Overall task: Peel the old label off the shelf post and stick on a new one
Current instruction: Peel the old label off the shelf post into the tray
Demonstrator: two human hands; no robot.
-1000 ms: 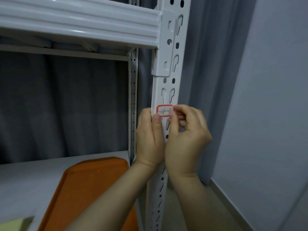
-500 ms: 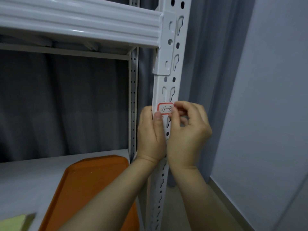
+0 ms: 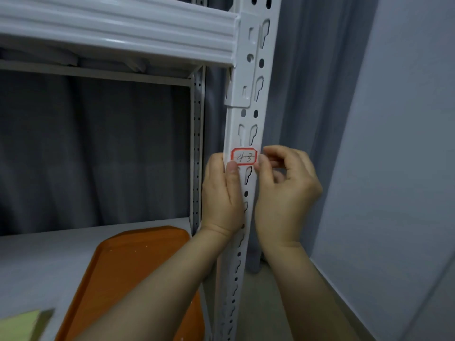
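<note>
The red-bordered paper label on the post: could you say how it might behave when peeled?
The red-bordered paper label looks thin, probably floppy and tearable. It lies flat on the white slotted metal post, so likely clings.

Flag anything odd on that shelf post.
One thing: the red-bordered label on the shelf post has its handwritten 4-3 struck through with a line. It lies flat and level between slots. The left hand grips the post below it; the right hand touches its right edge. Nothing bent or torn.
</note>
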